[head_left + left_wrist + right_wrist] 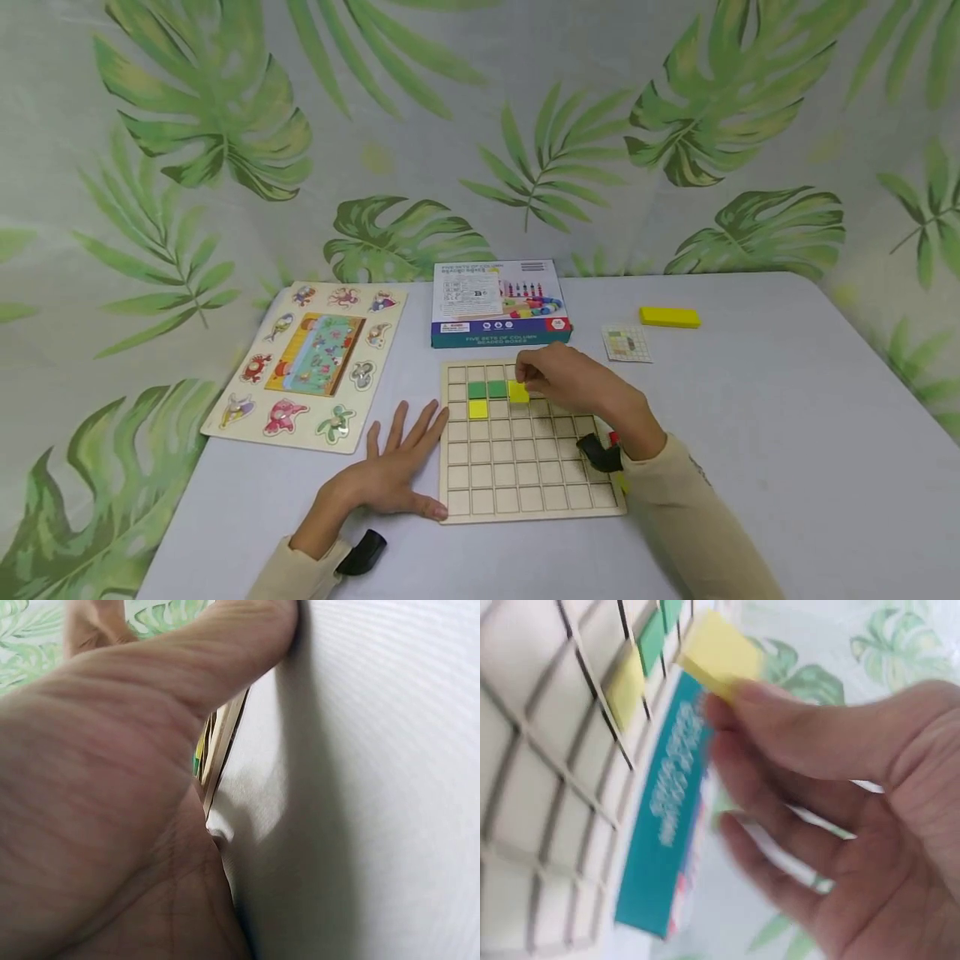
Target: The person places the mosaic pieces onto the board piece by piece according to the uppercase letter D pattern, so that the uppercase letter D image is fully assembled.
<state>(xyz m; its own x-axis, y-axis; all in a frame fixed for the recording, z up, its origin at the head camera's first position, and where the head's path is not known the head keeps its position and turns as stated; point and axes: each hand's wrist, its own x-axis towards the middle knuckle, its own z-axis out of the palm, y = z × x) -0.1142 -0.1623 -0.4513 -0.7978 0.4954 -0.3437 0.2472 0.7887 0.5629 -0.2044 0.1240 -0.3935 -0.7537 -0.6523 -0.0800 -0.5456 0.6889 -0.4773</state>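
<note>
My right hand [564,377] is over the upper part of a wooden grid board [482,500]. Between thumb and index finger it pinches a yellow square tile [724,654], held above the squares in the right wrist view. Two green tiles [477,390] lie side by side in the board's grid, with another yellow tile [477,409] below the left one. Fingers spread, my left hand [390,479] rests on the table along the board's left edge, its thumb at the near left corner. Much of the left wrist view is filled by that palm and thumb [225,645].
A wooden picture puzzle [247,417] lies at the left. Behind the board is a teal-edged box [500,304]. A small pattern card [637,350] and a yellow block [670,317] lie at the back right. Red [614,437] and yellow pieces peek out by the right wrist.
</note>
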